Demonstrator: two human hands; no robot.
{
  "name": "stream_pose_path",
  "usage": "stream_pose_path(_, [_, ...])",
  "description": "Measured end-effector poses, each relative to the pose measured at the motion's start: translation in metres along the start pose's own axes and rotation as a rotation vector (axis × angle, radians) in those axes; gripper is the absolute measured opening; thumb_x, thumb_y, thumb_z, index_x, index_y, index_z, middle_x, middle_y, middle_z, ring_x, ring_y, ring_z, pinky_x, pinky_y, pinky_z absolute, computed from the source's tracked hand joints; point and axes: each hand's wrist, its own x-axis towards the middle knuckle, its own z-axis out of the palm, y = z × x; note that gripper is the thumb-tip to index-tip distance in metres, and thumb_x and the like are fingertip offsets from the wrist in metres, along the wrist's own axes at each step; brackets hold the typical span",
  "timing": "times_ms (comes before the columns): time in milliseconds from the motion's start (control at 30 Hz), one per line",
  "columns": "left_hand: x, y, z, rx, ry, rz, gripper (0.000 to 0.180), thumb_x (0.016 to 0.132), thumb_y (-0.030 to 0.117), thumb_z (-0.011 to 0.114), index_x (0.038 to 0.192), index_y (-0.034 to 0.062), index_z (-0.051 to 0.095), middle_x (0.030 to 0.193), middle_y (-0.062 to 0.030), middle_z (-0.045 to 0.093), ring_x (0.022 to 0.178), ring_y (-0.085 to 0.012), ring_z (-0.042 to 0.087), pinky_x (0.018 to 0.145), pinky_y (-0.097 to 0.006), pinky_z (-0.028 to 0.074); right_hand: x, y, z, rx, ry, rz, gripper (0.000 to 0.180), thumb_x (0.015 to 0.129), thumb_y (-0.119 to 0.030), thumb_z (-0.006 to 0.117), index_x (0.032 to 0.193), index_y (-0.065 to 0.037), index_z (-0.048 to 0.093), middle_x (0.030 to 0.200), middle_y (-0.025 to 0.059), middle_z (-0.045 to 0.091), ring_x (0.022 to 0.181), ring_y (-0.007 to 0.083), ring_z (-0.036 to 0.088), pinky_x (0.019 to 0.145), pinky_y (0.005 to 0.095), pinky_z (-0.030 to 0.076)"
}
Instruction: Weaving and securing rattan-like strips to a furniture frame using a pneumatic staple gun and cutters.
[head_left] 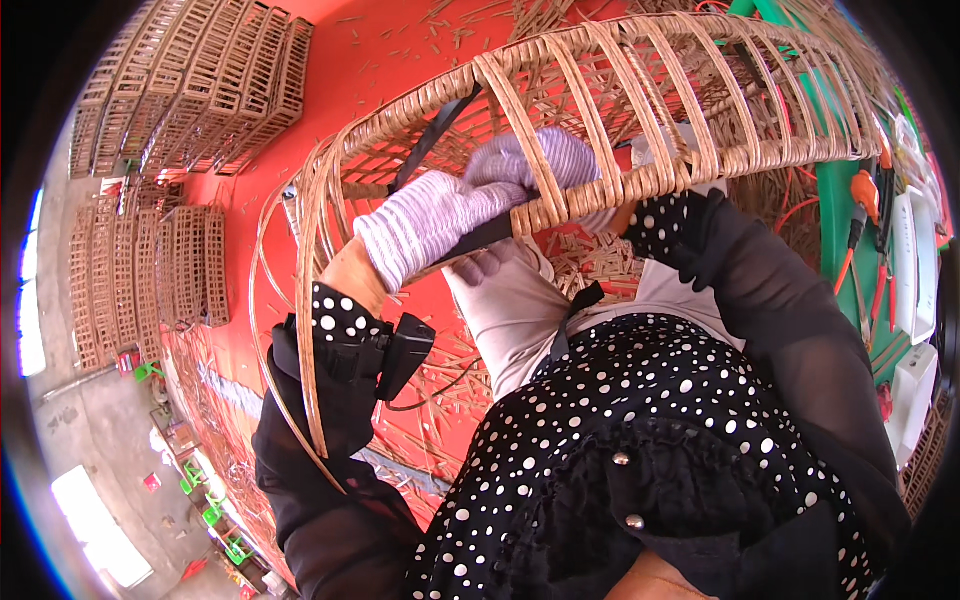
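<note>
- L hand (430,225): wrapped round basket (700,168) rim.
- R hand (566,158): in basket, part hid behind rib; can't tell if gripping.
- Basket: over legs (505,320), far side hard 2 see.

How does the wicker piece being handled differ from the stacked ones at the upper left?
The gloved left hand grips the wicker piece; no hand touches the stacked ones. Long loose strands trail from the wicker piece; none are visible on the stacked ones. Both are brown, open lattice work.
</note>
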Motion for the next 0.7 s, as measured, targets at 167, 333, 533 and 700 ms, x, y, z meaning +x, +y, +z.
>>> stream_pose_path(167, [0.006,-0.008,-0.006,0.928,0.346,1.190,0.025,0.076,0.006,0.059,0.100,0.0052,0.061,0.081,-0.0102,0.064,0.068,-0.0209,0.063,0.062,-0.027,0.050,0.011,-0.005,-0.008,-0.118,0.233,0.155,0.033,0.074,-0.027,0.063,0.099,-0.007,0.057,0.085,0.0107,0.058,0.086,0.0275,0.059,0.071,0.0345,0.048])
stream_pose_path(333, [-0.014,-0.034,0.020,0.213,0.333,1.022,0.019,0.075,0.011,0.062,0.093,0.0049,0.065,0.090,-0.0118,0.064,0.090,-0.0267,0.060,0.078,-0.031,0.049,-0.049,-0.033,-0.010,-0.553,0.060,0.514,0.026,0.077,-0.007,0.056,0.103,-0.005,0.056,0.093,0.0095,0.061,0.085,0.0254,0.059,0.072,0.0316,0.048])
stream_pose_path(533, [-0.029,-0.045,0.029,0.876,0.553,1.205,0.055,0.073,0.025,0.070,0.120,0.0046,0.050,0.108,-0.0122,0.059,0.100,-0.0192,0.057,0.082,-0.032,0.047,-0.135,-0.096,-0.034,-0.753,0.160,0.716,0.020,0.083,-0.023,0.056,0.092,-0.007,0.062,0.083,0.0109,0.063,0.070,0.0245,0.062,0.062,0.0335,0.048])
stream_pose_path(700, [-0.029,-0.039,0.034,0.322,0.415,0.968,0.031,0.077,0.015,0.066,0.104,0.0019,0.060,0.101,-0.0095,0.062,0.092,-0.0162,0.059,0.079,-0.029,0.047,-0.156,-0.132,-0.047,-0.600,0.576,0.835,0.017,0.081,-0.005,0.058,0.097,-0.002,0.061,0.085,0.0110,0.064,0.066,0.0164,0.061,0.060,0.0263,0.049])
